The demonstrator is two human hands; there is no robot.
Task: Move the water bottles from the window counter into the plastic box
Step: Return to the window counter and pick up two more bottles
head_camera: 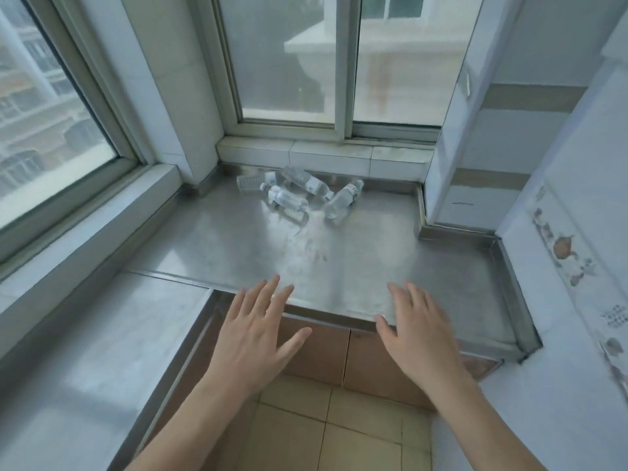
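Both the left hand [253, 329] and right hand [416, 329], fingers spread and empty, reach toward the water bottles [295, 195] at frame centre; grasping one seemingly comes next.

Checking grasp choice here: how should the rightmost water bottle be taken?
Rightmost bottle lies on the steel counter, cap toward the window. Probably best: right hand from above, grip across its clear mid-body; its right side is free, while another bottle sits close on its left.
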